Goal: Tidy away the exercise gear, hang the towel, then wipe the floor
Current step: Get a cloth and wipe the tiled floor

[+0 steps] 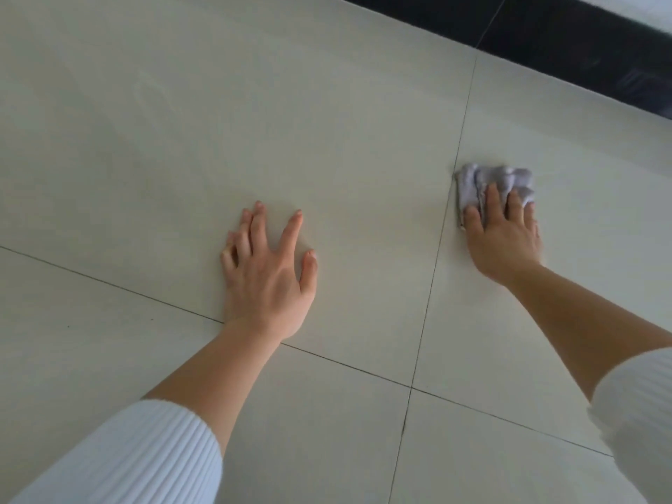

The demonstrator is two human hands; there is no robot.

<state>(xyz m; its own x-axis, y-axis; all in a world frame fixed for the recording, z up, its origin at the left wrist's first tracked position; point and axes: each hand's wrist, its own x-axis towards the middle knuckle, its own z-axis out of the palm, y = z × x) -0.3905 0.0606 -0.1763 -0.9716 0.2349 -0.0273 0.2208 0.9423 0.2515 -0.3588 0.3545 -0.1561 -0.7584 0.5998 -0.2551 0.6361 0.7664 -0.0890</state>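
A crumpled pale grey cloth (pixel 487 181) lies on the cream tiled floor (pixel 254 121), just right of a grout line. My right hand (pixel 503 236) presses flat on top of it, fingers fairly straight and spread over the cloth. My left hand (pixel 271 272) rests on the bare floor in the middle of the view, fingers spread and straight, palm down, holding nothing. Both forearms come out of white ribbed sleeves at the bottom corners.
A dark skirting band (pixel 567 41) runs diagonally across the top right, at the edge of the floor. Grout lines cross near the lower middle (pixel 411 387). No exercise gear or towel is in view.
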